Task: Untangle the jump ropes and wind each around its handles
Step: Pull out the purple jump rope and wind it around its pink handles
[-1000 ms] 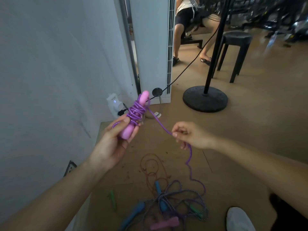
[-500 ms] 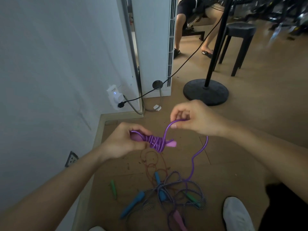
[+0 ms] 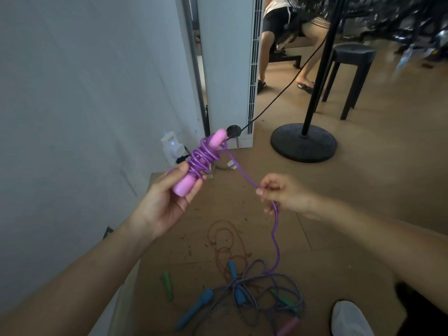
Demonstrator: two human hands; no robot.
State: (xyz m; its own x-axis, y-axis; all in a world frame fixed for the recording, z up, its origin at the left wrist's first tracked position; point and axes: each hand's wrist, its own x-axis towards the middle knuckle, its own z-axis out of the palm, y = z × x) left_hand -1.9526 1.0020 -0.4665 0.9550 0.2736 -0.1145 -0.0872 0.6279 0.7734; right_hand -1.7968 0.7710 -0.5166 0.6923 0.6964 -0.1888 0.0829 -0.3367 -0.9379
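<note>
Winding step: left hand (image 3: 167, 202) grips pink handle (image 3: 194, 170), right hand (image 3: 283, 194) pinches purple rope (image 3: 275, 229); next, another turn, slack pulled from floor tangle (image 3: 257, 294).

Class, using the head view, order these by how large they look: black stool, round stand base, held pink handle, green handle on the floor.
1. Black stool and round stand base: too alike to rank.
2. Pink handle, enlarged by nearness.
3. Green handle.

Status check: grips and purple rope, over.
Left grip holds pink handle, purple rope coiled round it. Right grip pinches the loose run. Far end runs into floor tangle with other ropes.
</note>
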